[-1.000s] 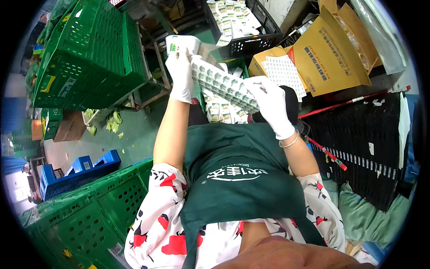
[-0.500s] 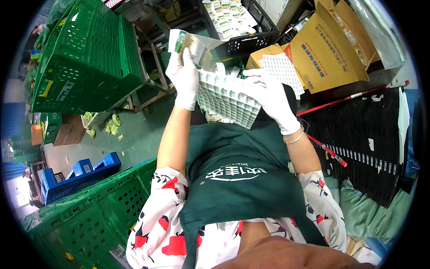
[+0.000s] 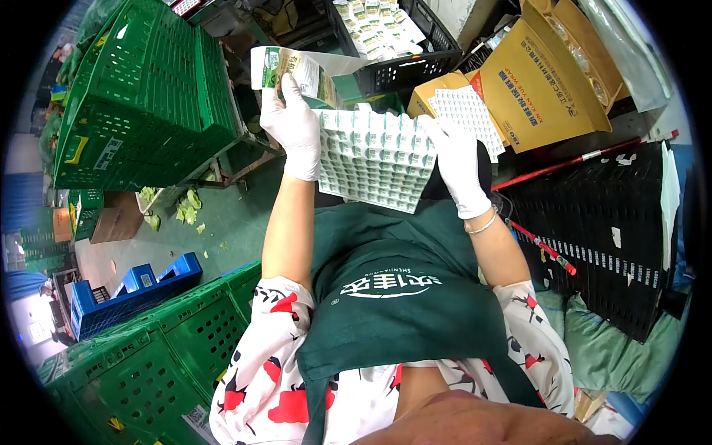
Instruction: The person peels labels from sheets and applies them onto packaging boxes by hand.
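1. Two gloved hands, both busy. Our left hand (image 3: pixel 291 137) has thumb and fingers closed around a printed label strip (image 3: pixel 317 80); our right hand (image 3: pixel 458 159) pinches the upper right corner of a sticker sheet (image 3: pixel 374 165). No gap showing in either grip.

2. What just changed: a second ago that sheet was slanted and narrow to our eye, and now it's spread out nearly flat, rows of stickers facing us. The label strip has turned too, so its green and tan print shows.

3. For the work, we reckon that means the stickers are easier to see and get at. The sheet hangs in the air between our hands, just beyond the apron (image 3: pixel 400 311). Its left edge meets our left hand, but we can't tell if those fingers grip it as well.

4. Headcount: one sheet in hand, one label strip, and one spare sheet (image 3: pixel 466 117) lying against an open carton (image 3: pixel 545 93).

5. One black crate (image 3: pixel 411 72) up top holds white packs (image 3: pixel 382 28), too overlapped for us to count. One blue crate (image 3: pixel 130 297) sits off to the left. Several green crates (image 3: pixel 141 104), no honest total. One bracelet (image 3: pixel 482 224), right wrist.
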`<action>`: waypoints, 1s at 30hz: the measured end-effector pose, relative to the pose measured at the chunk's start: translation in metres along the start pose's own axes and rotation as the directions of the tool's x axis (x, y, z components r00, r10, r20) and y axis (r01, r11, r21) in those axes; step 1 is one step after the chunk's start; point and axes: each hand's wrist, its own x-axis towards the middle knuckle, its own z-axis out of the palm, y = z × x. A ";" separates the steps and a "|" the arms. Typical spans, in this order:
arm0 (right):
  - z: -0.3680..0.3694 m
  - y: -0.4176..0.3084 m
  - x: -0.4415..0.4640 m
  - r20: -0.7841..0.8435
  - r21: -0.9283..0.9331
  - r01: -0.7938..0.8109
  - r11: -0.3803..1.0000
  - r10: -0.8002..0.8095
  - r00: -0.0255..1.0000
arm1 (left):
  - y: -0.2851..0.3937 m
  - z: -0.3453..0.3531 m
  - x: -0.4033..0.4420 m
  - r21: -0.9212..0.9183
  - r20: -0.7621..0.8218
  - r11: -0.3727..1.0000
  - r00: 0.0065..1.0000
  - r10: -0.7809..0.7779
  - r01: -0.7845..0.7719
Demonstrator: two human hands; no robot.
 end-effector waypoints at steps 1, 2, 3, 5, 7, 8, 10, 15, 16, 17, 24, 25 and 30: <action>-0.001 0.005 0.004 -0.016 0.019 0.067 0.998 -0.066 0.998 | 0.001 0.000 0.002 0.007 0.001 1.000 1.000 0.024 -0.024; -0.007 0.007 0.008 0.030 0.048 0.071 0.996 -0.072 0.997 | 0.002 0.000 0.003 0.014 0.002 0.999 0.999 0.048 -0.048; -0.008 0.001 0.012 0.022 0.000 0.126 0.992 -0.126 0.992 | 0.002 0.000 0.004 0.041 0.005 0.997 0.998 0.070 -0.070; -0.012 -0.015 0.017 0.071 -0.190 0.317 0.929 -0.309 0.948 | 0.002 0.001 0.005 0.086 0.031 0.986 0.989 0.142 -0.144; -0.016 -0.036 0.021 0.204 -0.368 0.510 0.777 -0.468 0.860 | 0.007 0.003 0.004 0.114 0.050 0.975 0.981 0.185 -0.190; -0.015 -0.042 0.023 0.282 -0.437 0.596 0.673 -0.527 0.802 | 0.009 0.004 0.003 0.122 0.055 0.974 0.981 0.185 -0.191; -0.013 -0.041 0.025 0.382 -0.450 0.665 0.596 -0.544 0.747 | 0.011 0.007 0.002 0.138 0.063 0.971 0.980 0.189 -0.196; -0.011 -0.031 0.023 0.465 -0.458 0.705 0.541 -0.531 0.709 | 0.008 0.011 0.001 0.050 0.047 0.988 0.989 0.141 -0.143; -0.010 -0.029 0.022 0.455 -0.468 0.698 0.542 -0.529 0.716 | 0.007 0.011 0.001 0.051 0.047 0.989 0.990 0.136 -0.138; -0.011 -0.031 0.020 0.475 -0.533 0.736 0.418 -0.572 0.669 | 0.005 0.011 0.001 0.050 0.052 0.995 0.995 0.087 -0.089; -0.013 -0.033 0.012 0.458 -0.509 0.801 0.316 -0.688 0.563 | -0.011 0.015 0.005 0.060 0.057 0.992 0.992 -0.116 0.113; -0.014 -0.031 0.012 0.456 -0.497 0.817 0.293 -0.713 0.533 | -0.018 0.015 0.005 0.051 0.060 0.993 0.992 -0.112 0.109; -0.023 -0.035 0.006 0.485 -0.429 0.889 0.162 -0.789 0.378 | -0.054 0.013 0.003 0.111 0.078 0.979 0.981 -0.178 0.169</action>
